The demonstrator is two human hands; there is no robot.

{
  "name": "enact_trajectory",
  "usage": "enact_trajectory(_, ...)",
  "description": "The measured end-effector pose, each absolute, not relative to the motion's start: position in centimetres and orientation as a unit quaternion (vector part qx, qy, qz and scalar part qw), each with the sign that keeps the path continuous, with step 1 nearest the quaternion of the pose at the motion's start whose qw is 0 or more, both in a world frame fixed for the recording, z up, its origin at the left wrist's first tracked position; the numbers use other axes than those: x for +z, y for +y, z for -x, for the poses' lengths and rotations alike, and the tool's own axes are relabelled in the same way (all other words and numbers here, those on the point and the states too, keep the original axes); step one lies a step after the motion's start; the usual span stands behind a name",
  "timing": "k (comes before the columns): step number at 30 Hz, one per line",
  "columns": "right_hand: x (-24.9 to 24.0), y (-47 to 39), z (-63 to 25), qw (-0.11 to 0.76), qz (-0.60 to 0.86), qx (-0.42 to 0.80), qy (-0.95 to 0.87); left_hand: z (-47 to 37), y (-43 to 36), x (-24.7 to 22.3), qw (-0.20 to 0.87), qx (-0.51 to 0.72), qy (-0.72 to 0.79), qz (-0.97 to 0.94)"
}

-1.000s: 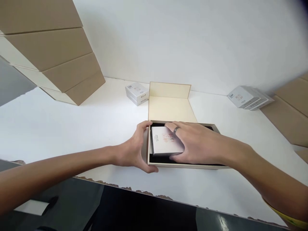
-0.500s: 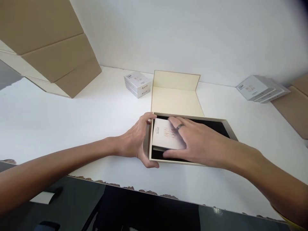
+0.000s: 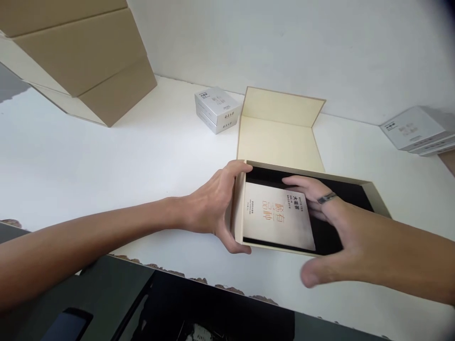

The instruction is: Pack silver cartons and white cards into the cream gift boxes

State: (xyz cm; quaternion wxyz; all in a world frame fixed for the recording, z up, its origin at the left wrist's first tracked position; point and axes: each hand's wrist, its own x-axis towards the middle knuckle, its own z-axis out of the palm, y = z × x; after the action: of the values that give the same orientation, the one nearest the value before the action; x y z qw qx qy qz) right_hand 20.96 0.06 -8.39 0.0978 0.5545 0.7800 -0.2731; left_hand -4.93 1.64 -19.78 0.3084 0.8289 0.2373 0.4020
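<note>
An open gift box [image 3: 377,199], beige outside and black inside, is seen on the white surface [image 3: 106,156], its lid flap [image 3: 280,128] laid back toward the wall. The box's left end is gripped by the left hand [image 3: 216,208], the forearm stretched in from the lower left; the thumb is hooked over the far corner and the fingers [image 3: 236,246] are curled round the near corner. A small pale packet [image 3: 277,218] with orange characters is lying flat in the left part of the black interior. The right hand [image 3: 341,237] is held over the box's middle, wrist entering from the right, its fingers [image 3: 302,182] spread and loosened, grasping nothing, the tips resting at the packet's right edge. A ring [image 3: 326,198] is worn on one finger.
</note>
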Motion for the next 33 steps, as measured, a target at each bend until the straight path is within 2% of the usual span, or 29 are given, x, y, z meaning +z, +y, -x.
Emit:
enact_trajectory(8, -9.1, -0.9, -18.8, 0.083, -0.566, -0.263, 0.777, 4.8, 1.5, -19.6, 0.311, 0.414, 0.235, -0.823)
enact_trajectory(18, -9.6, -1.0, -20.9, 0.107, -0.568, -0.225, 0.784, 4.9, 1.6, -20.0, 0.304, 0.420, 0.241, -0.821)
enact_trajectory(21, -8.1, -0.3, -22.1, 0.103, -0.549, -0.208, 0.803, 5.0, 1.6, -20.2, 0.302, 0.422, 0.246, -0.819)
enact_trajectory(23, -6.2, 1.4, -21.8, 0.063, -0.538, -0.159, 0.825, 5.1, 1.6, -20.3, 0.300, 0.419, 0.246, -0.821)
enact_trajectory(25, -4.2, 4.1, -19.4, 0.015, -0.556, -0.102, 0.825, 5.2, 1.6, -20.2, 0.298, 0.413, 0.250, -0.824)
enact_trajectory(27, -3.0, 7.8, -15.0, 0.020, -0.542, -0.119, 0.832, 5.2, 1.6, -20.1, 0.296, 0.409, 0.253, -0.825)
enact_trajectory(33, -4.3, 18.1, -0.6, 0.112, -0.571, -0.074, 0.810, 5.2, 1.6, -19.9, 0.301, 0.401, 0.266, -0.824)
